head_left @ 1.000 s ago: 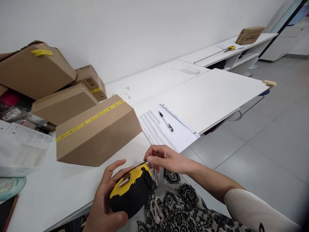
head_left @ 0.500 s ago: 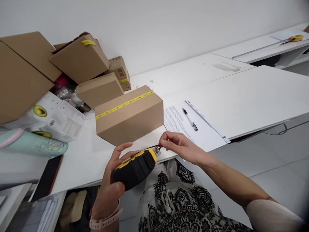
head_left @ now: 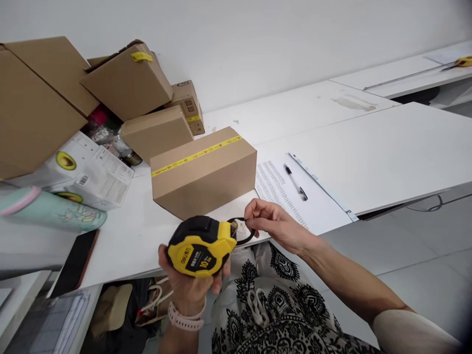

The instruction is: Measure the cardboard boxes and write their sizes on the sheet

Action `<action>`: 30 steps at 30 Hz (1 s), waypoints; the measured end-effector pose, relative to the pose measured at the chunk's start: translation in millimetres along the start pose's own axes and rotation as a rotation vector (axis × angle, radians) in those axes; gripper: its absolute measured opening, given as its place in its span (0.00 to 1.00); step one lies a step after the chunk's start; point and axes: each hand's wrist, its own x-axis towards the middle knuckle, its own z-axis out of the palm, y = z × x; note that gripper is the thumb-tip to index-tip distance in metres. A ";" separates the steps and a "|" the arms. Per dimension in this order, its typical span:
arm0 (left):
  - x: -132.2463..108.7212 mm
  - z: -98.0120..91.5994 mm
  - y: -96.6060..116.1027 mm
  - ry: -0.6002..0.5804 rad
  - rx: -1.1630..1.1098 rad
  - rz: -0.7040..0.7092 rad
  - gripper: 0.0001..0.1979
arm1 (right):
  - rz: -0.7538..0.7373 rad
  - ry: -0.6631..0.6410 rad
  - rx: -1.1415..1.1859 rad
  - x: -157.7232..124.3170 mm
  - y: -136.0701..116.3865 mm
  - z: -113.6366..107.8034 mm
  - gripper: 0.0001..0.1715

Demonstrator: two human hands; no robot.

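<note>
A yellow and black tape measure (head_left: 201, 246) rests in my left hand (head_left: 188, 287), its labelled face turned up toward me. My left fingers wrap round its underside, above the table's front edge. A black wrist strap (head_left: 250, 238) loops from the tape measure's front end, and my right hand (head_left: 275, 223) pinches that loop between thumb and fingers. Just behind the tape measure stands a closed cardboard box (head_left: 206, 182) with yellow tape along its top. To the right of the box lies a printed sheet (head_left: 295, 211) with a black pen (head_left: 295, 183) on it.
More cardboard boxes (head_left: 127, 81) are piled at the back left, beside an avocado-print carton (head_left: 99, 172). A mint-green bottle (head_left: 55, 209) and a dark phone (head_left: 75, 263) lie at the left. Another tape measure (head_left: 463, 62) is on the far right surface.
My left hand has turned the tape measure over, so its yellow labelled face now shows instead of its black side. My right hand keeps its pinch on the strap, which now hangs as a wider loop.
</note>
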 end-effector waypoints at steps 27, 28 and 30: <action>-8.4 36.4 108.1 0.456 0.568 0.498 0.19 | -0.193 0.098 -0.178 75.3 -111.1 -36.8 0.25; -2.9 36.6 123.0 0.497 0.566 0.508 0.18 | -0.236 0.161 -0.191 88.7 -118.7 -48.7 0.24; 8.5 33.2 148.7 0.574 0.553 0.529 0.16 | -0.261 0.255 -0.220 112.2 -125.4 -68.4 0.21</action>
